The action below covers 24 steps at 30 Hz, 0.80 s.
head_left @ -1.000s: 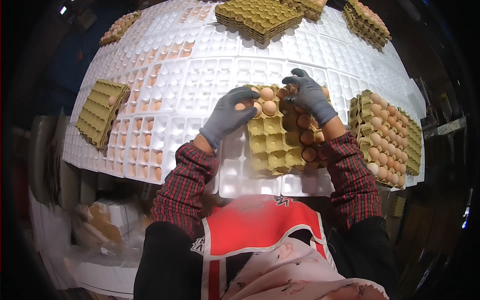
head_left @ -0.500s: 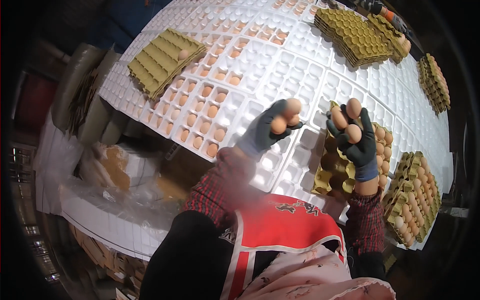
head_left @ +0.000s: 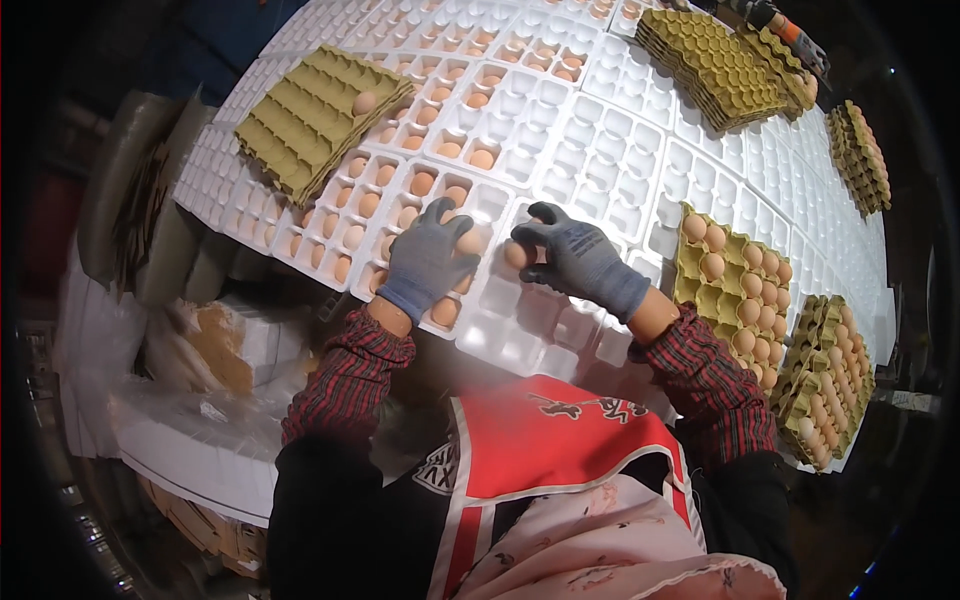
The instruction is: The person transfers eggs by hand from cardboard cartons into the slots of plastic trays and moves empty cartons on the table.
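Both my hands wear grey gloves and reach over the white foam egg trays. My left hand (head_left: 428, 264) is above a tray filled with brown eggs, its fingers curled round a brown egg (head_left: 469, 241) beside the tray's bare row. Just to its right, my right hand (head_left: 585, 262) pinches another brown egg (head_left: 518, 254) between thumb and fingers over the left edge of a white tray (head_left: 530, 318) with bare cups. The palms face down, so any further eggs in them are hidden. Brown eggs (head_left: 444, 312) sit in cups below my left hand.
At the right stands a yellow pulp tray (head_left: 688, 285) partly filled with eggs, with another egg stack (head_left: 826, 385) beyond. Stacked pulp trays (head_left: 310, 120) lie at the left, one egg on top. Another person's hand (head_left: 808, 58) shows at the far right.
Both hands have moved left with eggs and turned palm down over the white trays. My right hand has left the pulp tray, where more cups now show.
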Each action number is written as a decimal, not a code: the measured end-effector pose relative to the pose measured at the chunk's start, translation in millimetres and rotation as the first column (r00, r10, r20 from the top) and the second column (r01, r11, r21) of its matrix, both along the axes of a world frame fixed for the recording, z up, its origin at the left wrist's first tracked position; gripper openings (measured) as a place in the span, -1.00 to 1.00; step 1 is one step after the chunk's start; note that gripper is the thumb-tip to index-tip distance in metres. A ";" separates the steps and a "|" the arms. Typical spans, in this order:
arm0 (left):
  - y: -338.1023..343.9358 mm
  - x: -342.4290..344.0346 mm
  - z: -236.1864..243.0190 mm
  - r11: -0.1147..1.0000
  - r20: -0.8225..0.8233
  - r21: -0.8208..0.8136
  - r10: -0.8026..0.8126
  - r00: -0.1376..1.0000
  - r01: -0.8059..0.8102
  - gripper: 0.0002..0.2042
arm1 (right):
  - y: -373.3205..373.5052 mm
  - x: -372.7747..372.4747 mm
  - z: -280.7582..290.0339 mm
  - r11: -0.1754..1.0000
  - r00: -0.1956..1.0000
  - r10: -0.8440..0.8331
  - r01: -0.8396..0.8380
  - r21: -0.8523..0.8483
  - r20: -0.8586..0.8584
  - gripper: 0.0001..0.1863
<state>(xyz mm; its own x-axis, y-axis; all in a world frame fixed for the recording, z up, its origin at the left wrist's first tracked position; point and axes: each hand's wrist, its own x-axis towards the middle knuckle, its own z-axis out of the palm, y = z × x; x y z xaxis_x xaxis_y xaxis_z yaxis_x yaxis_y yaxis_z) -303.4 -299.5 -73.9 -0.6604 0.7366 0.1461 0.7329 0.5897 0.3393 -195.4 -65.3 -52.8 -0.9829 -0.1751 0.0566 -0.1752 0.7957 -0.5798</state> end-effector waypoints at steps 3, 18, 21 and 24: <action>10.8 -9.3 14.3 1.000 0.109 -0.007 -0.018 0.994 0.019 -0.57 | -14.8 -17.1 4.3 0.954 0.987 -0.003 -0.046 0.297 0.160 -0.51; 130.8 -95.3 -41.7 0.950 -0.315 0.156 -0.212 0.925 0.271 -0.57 | 4.2 83.0 21.2 0.923 0.925 -0.368 0.351 -0.157 -0.098 -0.48; 144.4 -90.6 -58.2 0.983 -0.352 -0.030 -0.178 0.919 0.179 -0.49 | 24.4 150.4 38.3 0.899 0.890 -0.429 0.406 -0.163 -0.151 -0.54; 164.9 -47.2 -9.7 0.925 -0.126 0.247 -0.265 0.956 0.288 -0.45 | 65.5 224.3 52.4 0.749 0.734 -0.660 0.659 -0.066 -0.159 -0.54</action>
<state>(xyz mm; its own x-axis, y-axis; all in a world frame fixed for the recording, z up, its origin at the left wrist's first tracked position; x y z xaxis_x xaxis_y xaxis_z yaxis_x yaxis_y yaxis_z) -350.6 -134.6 -83.7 -0.4115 0.8164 0.4051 0.8881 0.2594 0.3794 28.9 0.2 -0.4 -0.8281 0.5140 0.2239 0.3010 0.7446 -0.5958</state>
